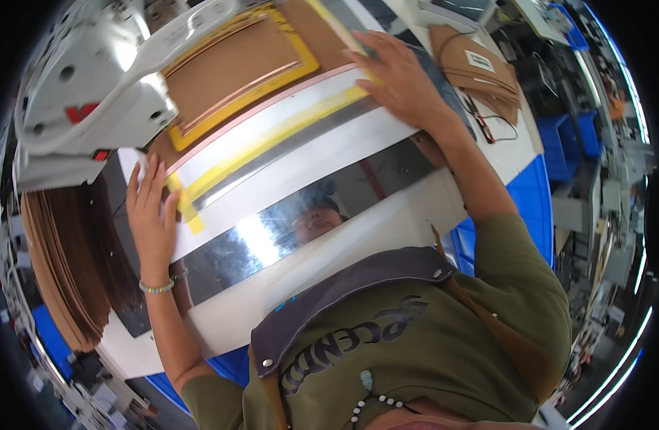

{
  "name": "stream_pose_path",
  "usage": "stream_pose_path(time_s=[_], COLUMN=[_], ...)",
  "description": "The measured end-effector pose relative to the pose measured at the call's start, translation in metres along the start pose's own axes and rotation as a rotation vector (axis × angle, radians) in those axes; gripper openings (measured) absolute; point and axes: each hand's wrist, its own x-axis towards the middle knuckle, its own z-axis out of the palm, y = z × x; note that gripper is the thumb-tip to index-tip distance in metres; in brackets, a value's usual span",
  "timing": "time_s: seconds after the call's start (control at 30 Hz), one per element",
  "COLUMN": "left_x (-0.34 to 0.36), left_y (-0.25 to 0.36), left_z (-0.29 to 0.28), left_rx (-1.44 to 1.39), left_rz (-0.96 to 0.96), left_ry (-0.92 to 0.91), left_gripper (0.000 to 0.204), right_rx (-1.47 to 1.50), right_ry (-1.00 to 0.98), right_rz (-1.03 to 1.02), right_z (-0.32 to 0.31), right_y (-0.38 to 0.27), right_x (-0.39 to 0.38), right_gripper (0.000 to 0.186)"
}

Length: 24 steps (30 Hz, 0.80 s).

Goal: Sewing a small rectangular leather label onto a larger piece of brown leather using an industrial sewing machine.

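Observation:
A brown sheet [328, 41] lies on a white board [233, 154] edged with yellow tape [272, 143]. On the sheet rests a yellow rectangular frame [301, 54] with copper-coloured inner edges, like a cutting die. Partly over it reaches the white arm of a machine [140, 72]. My left hand [154, 215] is open, fingers stretched along the board's left end beside a strip of tape. At the right end my right hand [401, 79] lies open and flat, its fingertips by the sheet's corner and the tape. Neither hand holds anything.
A shiny metal plate [229, 251] lies between the board and my body. Tall brown sheets [61, 265] are stacked at the left. Brown cut pieces [480, 68] and a red-handled tool [483, 127] sit at the right, above a blue bin [531, 204].

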Motion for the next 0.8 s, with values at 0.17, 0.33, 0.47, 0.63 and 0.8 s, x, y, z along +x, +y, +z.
stream_pose_path(time_s=[0.17,0.33,0.47,0.63,0.8], left_x=[0.008,0.007,0.003,0.000,-0.001], left_y=[0.005,0.004,0.001,0.000,-0.001], left_z=[0.001,0.005,0.005,0.002,0.004], left_rx=[-0.041,-0.037,0.001,0.031,0.000], left_rz=[-0.032,-0.029,-0.050,-0.046,-0.056], left_ry=[-0.044,-0.050,-0.019,-0.006,0.001], left_gripper=[0.051,0.051,0.050,0.046,0.041], right_rx=[-0.044,-0.130,-0.111,-0.046,-0.011], right_ry=[-0.040,-0.123,-0.054,-0.026,-0.034], right_rz=[-0.021,0.034,0.023,0.032,0.030], right_z=[0.002,-0.001,0.005,0.009,0.007], right_y=[0.002,0.001,0.005,0.010,0.012], right_x=[-0.007,-0.006,-0.008,-0.013,-0.015], right_gripper=[0.044,0.047,0.045,0.045,0.045])
